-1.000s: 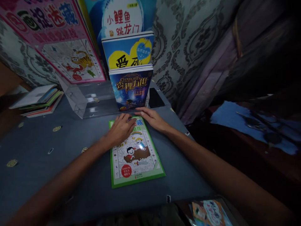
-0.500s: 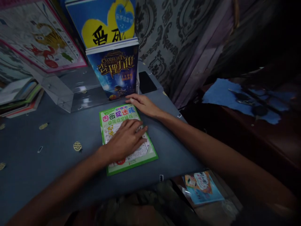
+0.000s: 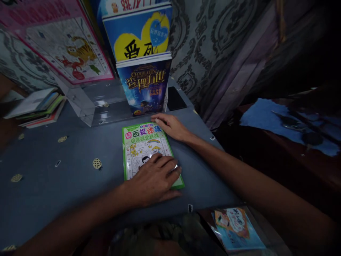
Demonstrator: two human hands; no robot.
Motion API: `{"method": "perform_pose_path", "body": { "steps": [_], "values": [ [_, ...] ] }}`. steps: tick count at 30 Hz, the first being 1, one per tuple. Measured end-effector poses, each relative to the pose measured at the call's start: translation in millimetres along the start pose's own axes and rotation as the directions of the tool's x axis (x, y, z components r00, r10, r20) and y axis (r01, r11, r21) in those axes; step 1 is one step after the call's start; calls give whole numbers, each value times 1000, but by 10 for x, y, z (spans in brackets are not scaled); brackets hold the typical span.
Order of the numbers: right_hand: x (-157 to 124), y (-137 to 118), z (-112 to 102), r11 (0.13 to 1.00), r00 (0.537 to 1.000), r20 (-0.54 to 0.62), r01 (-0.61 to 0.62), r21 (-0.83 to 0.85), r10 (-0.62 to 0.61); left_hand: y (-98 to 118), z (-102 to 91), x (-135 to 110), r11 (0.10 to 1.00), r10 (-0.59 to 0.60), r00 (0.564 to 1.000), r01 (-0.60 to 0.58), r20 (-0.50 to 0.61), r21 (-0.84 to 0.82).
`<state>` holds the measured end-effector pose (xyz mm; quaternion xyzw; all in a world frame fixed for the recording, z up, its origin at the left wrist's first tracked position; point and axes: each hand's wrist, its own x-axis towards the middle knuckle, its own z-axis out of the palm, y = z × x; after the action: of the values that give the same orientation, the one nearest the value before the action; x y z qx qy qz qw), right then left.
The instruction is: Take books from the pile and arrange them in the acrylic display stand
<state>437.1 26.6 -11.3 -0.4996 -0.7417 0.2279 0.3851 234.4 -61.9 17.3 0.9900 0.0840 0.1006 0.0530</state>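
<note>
A green-bordered children's activity book lies flat on the grey-blue tablecloth. My left hand rests palm down on the book's near right corner, fingers spread flat. Palm down too, my right hand lies at the book's far right corner, its fingertips touching the top edge. Neither hand holds anything. Just behind the book, a dark blue book stands upright in a clear acrylic stand, with a blue and yellow book behind it.
A pink activity book with a tiger picture leans at the back left. Several books are stacked at the left edge. A black phone lies by the patterned curtain. Another picture book sits below the table's near edge.
My left hand has slid from the book's top edge down to its near right corner. The right hand has stayed at the far right corner. The camera view has shifted slightly.
</note>
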Motion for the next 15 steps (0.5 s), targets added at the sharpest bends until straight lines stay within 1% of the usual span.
{"method": "perform_pose_path", "body": {
  "steps": [3, 7, 12, 15],
  "values": [
    [-71, -38, 12, 998, 1000, 5, 18, -58, -18, 15, -8, -67, 1000, -3, 1000, 3, -29, 1],
    [-242, -116, 34, 983, 998, 28, 57, -177, -53, 10, -55, -210, 1000, -16, 999, 15, -49, -25],
    [-410, -188, 64, 954, 995, 41, 96, -284, -88, 15, -144, -392, 993, -52, 998, 47, -44, -110],
    [-422, -192, 68, 938, 995, 51, 95, -335, -82, -44, -221, -461, 983, -20, 999, 14, -29, -182]
  ]
}}
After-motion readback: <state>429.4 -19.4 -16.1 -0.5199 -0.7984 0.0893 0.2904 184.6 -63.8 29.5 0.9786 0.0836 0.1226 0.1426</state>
